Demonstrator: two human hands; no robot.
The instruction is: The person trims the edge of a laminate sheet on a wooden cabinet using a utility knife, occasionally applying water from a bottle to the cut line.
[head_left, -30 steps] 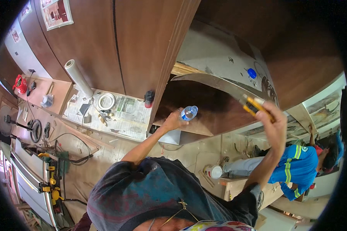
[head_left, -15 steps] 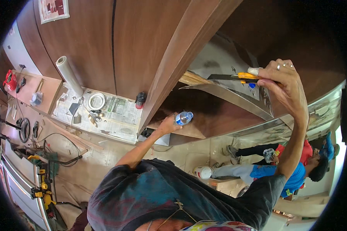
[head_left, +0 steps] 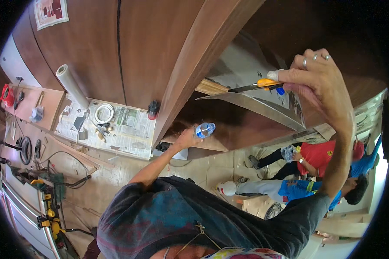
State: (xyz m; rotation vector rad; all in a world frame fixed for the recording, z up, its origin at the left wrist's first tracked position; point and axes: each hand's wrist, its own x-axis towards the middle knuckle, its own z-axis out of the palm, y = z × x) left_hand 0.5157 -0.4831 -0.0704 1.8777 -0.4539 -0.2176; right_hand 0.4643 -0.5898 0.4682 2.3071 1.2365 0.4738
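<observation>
My right hand, raised at the upper right with a wrapped thumb tip and rings on its fingers, grips a yellow-and-black utility knife. Its dark blade points left, close to the bare wood edge of a shelf board inside the brown cabinet. Below the blade runs a thin, pointed strip along that shelf. Lower and to the left, my left hand is closed around a clear plastic bottle with a blue label, tilted in front of the lower compartment.
Newspaper covers a ledge at left, holding a tape roll, an upright plastic roll and a black-and-red container. Tools and cables lie on the floor at left. Co-workers in red and blue are at right, by a white bucket.
My right hand has risen slightly, and the knife has shifted a little left with its blade tilting. My left hand still holds the bottle. The person in red shows more.
</observation>
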